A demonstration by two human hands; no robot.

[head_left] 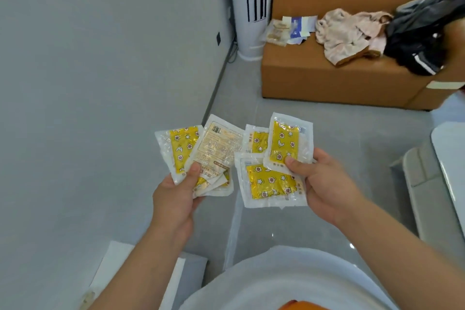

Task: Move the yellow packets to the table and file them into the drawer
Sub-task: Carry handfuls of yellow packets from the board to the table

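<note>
Left hand at 7 o'clock is pinching several packets, right hand at 4 o'clock is gripping 3 more, thumbs clamped on top; all being carried, tabling and filing both pending.

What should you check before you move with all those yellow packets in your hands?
1. The left hand grips the left packets firmly: ok.
2. The right hand pins the right packets under its thumb: ok.
3. The crumpled packet low in the left bunch is secure: cannot tell.
4. The drawer is in view: not ok.
5. The pale wrappers on the sofa are more packets to collect: cannot tell.
</note>
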